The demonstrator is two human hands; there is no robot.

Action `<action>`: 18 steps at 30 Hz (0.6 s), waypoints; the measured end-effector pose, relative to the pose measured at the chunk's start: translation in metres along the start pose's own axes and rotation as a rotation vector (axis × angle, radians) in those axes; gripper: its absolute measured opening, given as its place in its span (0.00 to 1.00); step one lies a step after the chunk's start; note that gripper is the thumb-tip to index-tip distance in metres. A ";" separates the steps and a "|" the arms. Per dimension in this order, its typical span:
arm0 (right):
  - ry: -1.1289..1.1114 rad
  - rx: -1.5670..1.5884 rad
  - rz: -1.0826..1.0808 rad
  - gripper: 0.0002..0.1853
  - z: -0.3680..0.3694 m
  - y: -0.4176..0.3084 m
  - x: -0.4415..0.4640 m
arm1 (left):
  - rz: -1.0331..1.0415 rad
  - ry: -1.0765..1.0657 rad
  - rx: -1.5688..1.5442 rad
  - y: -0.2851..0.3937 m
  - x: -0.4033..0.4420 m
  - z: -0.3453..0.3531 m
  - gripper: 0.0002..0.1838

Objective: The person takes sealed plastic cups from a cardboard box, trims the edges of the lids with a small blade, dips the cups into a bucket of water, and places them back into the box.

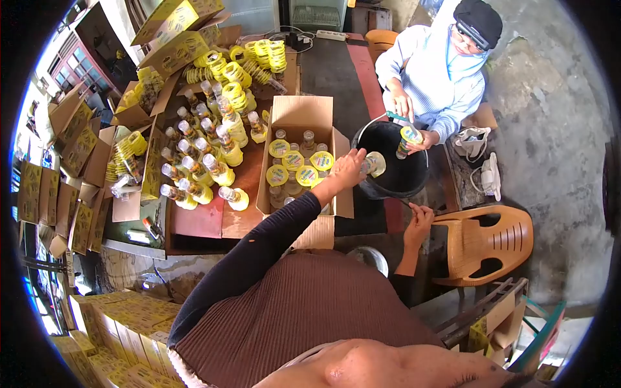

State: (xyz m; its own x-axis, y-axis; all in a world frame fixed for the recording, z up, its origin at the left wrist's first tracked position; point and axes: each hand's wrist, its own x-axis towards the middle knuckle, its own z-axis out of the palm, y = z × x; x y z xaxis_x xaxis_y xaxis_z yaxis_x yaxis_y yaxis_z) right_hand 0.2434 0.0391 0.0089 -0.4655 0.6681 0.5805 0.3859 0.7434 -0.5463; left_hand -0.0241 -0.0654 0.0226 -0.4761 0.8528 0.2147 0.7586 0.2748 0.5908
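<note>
My left hand (pixel 347 169) is closed around a clear bottle (pixel 374 164) with a pale yellow end, held over the near-left rim of a black bucket (pixel 370 187). Just left of it stands an open cardboard box (pixel 264 187) holding several containers with round yellow printed tops (pixel 306 175). Below the bucket, my right hand (pixel 419 226) has its fingers pinched on something thin that I cannot make out. Across the bucket, a co-worker's hand (pixel 427 140) holds a container with a yellow printed top (pixel 410 135); their other hand (pixel 401 103) is near the bucket's handle.
Rows of clear-capped bottles (pixel 220 169) stand on the table left of the box, with stacks of yellow rings (pixel 236 74) behind. A brown plastic chair (pixel 485 246) is at right. Cardboard cartons (pixel 123 330) are stacked at lower left. A metal bowl (pixel 374 258) is partly hidden near my body.
</note>
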 end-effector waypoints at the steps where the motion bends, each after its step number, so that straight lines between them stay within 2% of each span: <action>1: 0.003 0.004 -0.007 0.12 0.000 -0.003 -0.002 | 0.011 0.001 0.003 0.002 -0.002 -0.003 0.36; 2: 0.007 0.006 -0.012 0.13 0.000 -0.006 -0.003 | 0.021 -0.004 0.002 0.005 -0.004 -0.007 0.36; 4: 0.005 0.005 0.005 0.12 0.000 -0.009 -0.009 | 0.118 0.212 -0.026 0.009 -0.009 -0.012 0.27; 5: -0.006 0.010 0.015 0.12 -0.001 -0.011 -0.012 | 0.131 0.202 -0.032 0.011 -0.010 -0.016 0.27; 7: 0.000 0.017 0.048 0.11 -0.002 -0.016 -0.019 | 0.165 0.171 0.047 0.009 -0.011 -0.018 0.21; 9: 0.001 0.034 0.071 0.11 -0.004 -0.021 -0.025 | 0.173 0.115 0.010 0.010 -0.013 -0.022 0.23; 11: 0.005 -0.011 0.055 0.10 -0.005 -0.026 -0.031 | 0.246 0.293 -0.094 0.018 -0.014 -0.032 0.22; 12: 0.006 -0.008 0.051 0.10 -0.005 -0.030 -0.032 | 0.259 0.288 -0.086 0.019 -0.013 -0.033 0.21; 13: 0.012 -0.003 0.060 0.10 -0.007 -0.036 -0.034 | 0.271 0.174 0.038 0.011 -0.013 -0.030 0.22; 15: 0.011 -0.001 0.063 0.09 -0.009 -0.043 -0.043 | 0.246 0.154 -0.038 0.010 -0.014 -0.025 0.23; 18: 0.048 -0.053 0.056 0.09 -0.009 -0.045 -0.050 | 0.293 0.257 -0.085 0.018 -0.016 -0.033 0.23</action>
State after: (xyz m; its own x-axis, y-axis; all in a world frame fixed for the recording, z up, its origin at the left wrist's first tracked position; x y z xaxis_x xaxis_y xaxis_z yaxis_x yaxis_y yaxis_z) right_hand 0.2560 -0.0274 0.0102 -0.4041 0.7082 0.5789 0.4525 0.7048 -0.5463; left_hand -0.0172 -0.0890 0.0555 -0.3491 0.7479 0.5646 0.8442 -0.0106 0.5360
